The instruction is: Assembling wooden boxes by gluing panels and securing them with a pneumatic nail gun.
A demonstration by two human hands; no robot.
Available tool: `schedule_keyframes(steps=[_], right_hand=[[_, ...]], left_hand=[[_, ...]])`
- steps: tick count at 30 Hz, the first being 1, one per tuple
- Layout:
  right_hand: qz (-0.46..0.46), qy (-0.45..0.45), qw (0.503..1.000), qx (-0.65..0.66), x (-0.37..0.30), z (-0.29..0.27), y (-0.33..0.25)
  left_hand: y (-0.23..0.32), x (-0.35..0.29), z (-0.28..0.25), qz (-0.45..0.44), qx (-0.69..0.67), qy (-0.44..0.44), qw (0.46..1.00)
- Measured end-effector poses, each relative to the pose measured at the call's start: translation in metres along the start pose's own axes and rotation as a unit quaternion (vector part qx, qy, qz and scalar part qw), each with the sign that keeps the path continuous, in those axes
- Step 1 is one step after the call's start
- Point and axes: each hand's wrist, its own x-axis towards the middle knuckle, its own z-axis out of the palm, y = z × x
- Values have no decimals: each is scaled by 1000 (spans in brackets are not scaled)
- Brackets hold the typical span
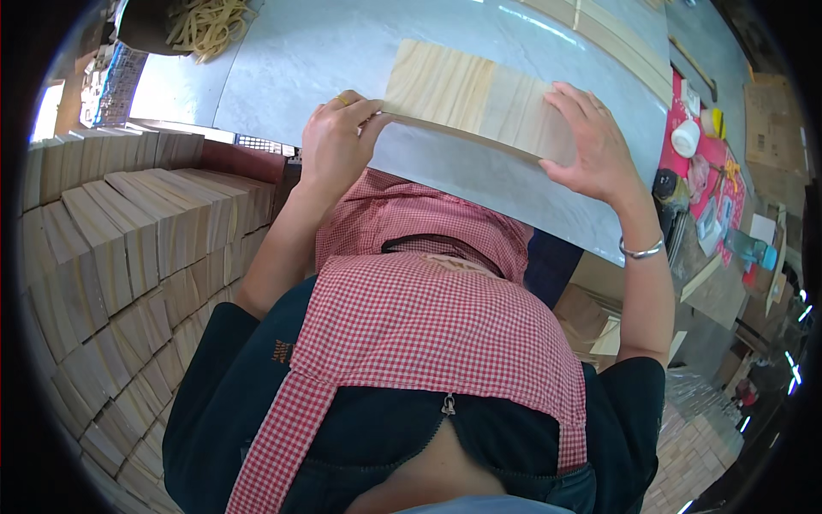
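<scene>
A flat piece of pale wood (462, 94) with streaky grain spans the space between my hands, just above or on the light grey tabletop (291, 73). Its left part looks yellower and its right part greyer; I cannot tell whether these are separate pieces. My left hand (336, 141) pinches the near left corner between thumb and fingers. Around the right end, my right hand (595, 141) is wrapped, thumb on the near edge and fingers on the far side.
Tall stacks of wooden blocks (128, 223) rise to the left of the table. A dark container (150, 26) with yellowish strips (205, 26) sits at the far left. Long wooden strips (616, 43) lie along the far right. A pink-covered surface (706, 171) at right holds a white bottle (685, 137).
</scene>
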Motion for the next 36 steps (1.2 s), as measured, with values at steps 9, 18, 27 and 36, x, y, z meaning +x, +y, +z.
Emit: schedule_keyframes(steps=[9,18,27,36], right_hand=[[73,245,966,26,-42,4,12],[185,259,946,64,-94,44,-6],[156,281,946,48,-90,52,-1],[159,263,945,110,-91,44,10]], left_hand=[[-11,-1,4,18,-8,18,1000],[-5,4,2,26,-17,3,1000],[-5,5,-1,58,-2,-7,998],[18,15,-23,-20,115,-124,985]])
